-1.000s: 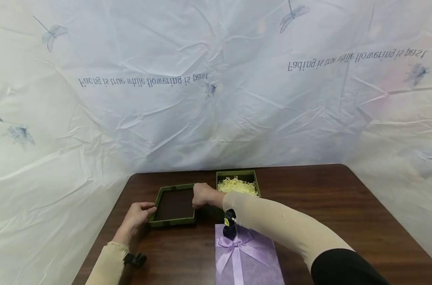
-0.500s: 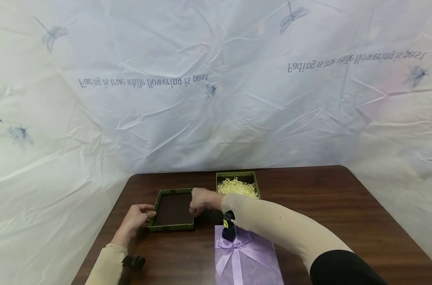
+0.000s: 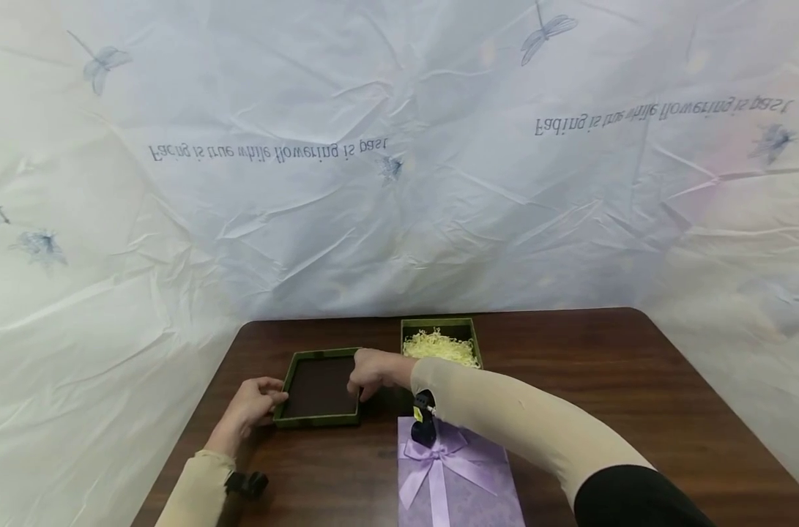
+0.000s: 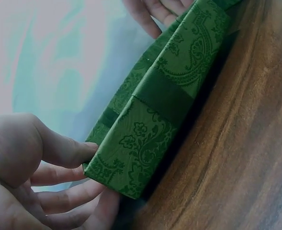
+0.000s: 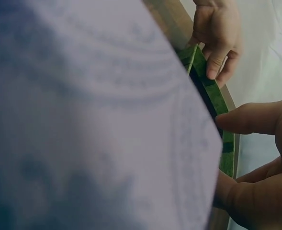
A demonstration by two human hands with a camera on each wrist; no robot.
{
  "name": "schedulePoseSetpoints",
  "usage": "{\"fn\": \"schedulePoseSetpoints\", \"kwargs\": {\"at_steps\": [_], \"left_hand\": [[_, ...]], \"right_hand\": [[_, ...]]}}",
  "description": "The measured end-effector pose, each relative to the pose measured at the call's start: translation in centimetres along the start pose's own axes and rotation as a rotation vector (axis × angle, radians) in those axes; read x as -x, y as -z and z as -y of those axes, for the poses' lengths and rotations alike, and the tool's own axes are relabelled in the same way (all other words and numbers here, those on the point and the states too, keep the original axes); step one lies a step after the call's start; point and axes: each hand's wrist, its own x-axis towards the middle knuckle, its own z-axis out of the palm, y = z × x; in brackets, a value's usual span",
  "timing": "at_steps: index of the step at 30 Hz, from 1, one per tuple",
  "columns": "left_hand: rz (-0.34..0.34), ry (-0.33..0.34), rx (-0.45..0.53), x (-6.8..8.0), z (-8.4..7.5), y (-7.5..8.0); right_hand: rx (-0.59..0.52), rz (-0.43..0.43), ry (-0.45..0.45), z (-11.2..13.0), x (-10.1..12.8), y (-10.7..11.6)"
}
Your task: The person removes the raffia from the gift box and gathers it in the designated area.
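Observation:
A shallow green patterned box lid [image 3: 317, 420] with a dark brown inside lies open side up on the left half of the table. My left hand [image 3: 250, 407] pinches its left edge; in the left wrist view the thumb [image 4: 70, 149] is at the rim and the other fingers lie along the outer wall. At the opposite edge my right hand [image 3: 376, 371] holds the right rim, with a finger reaching over inside. The right wrist view shows the thumb [image 5: 248, 119] against the green wall; the purple box hides part of the other fingers.
A green box [image 3: 436, 323] filled with pale yellow shredded paper [image 3: 439, 346] stands at the back, partly behind my right forearm. Nearer lies a purple gift box [image 3: 461, 479] with a ribbon bow, beneath that forearm. A white printed sheet [image 3: 399, 219] hangs behind the brown table [image 3: 570, 344].
The lid's far side has come down and shifted slightly nearer, so it now lies flat. Both hands moved with it, and my right fingers have loosened a little.

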Motion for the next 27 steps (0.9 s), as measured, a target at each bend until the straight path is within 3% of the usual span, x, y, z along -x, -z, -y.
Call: {"fn": "schedulePoseSetpoints", "kwargs": {"at_steps": [7,11,27], "left_hand": [[0.005,0.012,0.001,0.1,0.2,0.2],[0.002,0.010,-0.001,0.0,0.2,0.2],[0.003,0.009,0.021,-0.3,0.3,0.2]], "right_hand": [[-0.087,0.021,-0.017,0.3,0.1,0.1],[-0.083,0.022,-0.019,0.5,0.3,0.3],[0.048,-0.084,0.024,1.4,2.2,1.8]]}}
